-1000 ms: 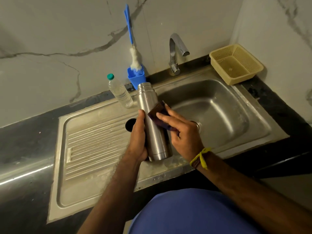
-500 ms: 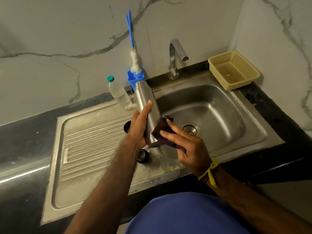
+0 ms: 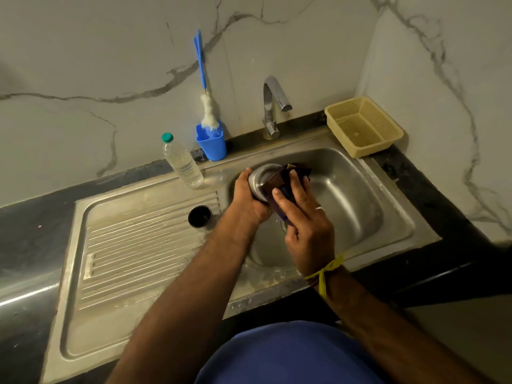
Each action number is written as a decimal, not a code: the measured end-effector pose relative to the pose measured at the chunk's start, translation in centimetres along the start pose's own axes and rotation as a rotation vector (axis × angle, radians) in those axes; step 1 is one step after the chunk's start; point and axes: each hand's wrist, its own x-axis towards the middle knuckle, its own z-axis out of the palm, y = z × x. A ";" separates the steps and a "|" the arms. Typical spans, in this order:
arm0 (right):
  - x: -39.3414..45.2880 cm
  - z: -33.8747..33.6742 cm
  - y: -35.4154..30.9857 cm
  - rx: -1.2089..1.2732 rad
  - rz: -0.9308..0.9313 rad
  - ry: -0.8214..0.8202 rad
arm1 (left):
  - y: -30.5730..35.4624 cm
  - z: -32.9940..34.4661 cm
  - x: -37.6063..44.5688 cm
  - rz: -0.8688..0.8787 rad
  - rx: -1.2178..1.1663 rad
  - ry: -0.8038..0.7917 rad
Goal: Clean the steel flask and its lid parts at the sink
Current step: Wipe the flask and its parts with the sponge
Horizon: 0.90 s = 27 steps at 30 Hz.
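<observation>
The steel flask point(image 3: 259, 181) is held over the left side of the sink basin point(image 3: 360, 200), its round base turned up toward me and its body hidden below. My left hand point(image 3: 246, 200) grips it from the left. My right hand point(image 3: 302, 217) holds a dark scrub pad point(image 3: 279, 181) against the flask's base and right side. A black lid part point(image 3: 200, 216) stands on the ribbed drainboard point(image 3: 138, 250), just left of my left wrist.
A clear plastic bottle point(image 3: 181, 162) with a green cap stands behind the drainboard. A blue cup point(image 3: 212, 142) holds a bottle brush point(image 3: 206, 106) against the wall. The tap point(image 3: 273, 106) rises behind the basin. A yellow basket point(image 3: 363, 126) sits at the back right.
The flask has tipped from lying along my view to base-up over the basin. Both hands moved away from me and right. The pad slid from the flask's side onto its base.
</observation>
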 end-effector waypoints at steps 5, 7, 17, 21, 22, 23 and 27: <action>-0.2 -0.8 1.4 -0.102 0.056 -0.035 | -0.5 -0.1 0.0 0.055 -0.072 0.021; 1.3 -0.4 0.7 -0.067 0.146 -0.037 | -1.1 0.1 -0.3 0.064 -0.075 0.016; 3.4 -0.4 0.6 -0.055 0.105 -0.115 | -0.8 -0.5 0.3 0.091 -0.129 0.043; 2.1 -0.3 -0.3 -0.049 -0.148 -0.179 | -0.6 -0.3 0.1 0.106 -0.130 -0.036; 1.4 -0.6 0.4 -0.051 -0.191 -0.187 | -0.4 -0.6 0.2 0.101 -0.131 -0.026; 0.7 -0.9 1.2 -0.050 -0.189 -0.176 | -0.3 -0.8 0.4 0.101 -0.136 -0.005; 0.9 0.0 1.0 0.032 0.075 -0.092 | -0.6 -0.9 1.4 0.120 -0.159 0.062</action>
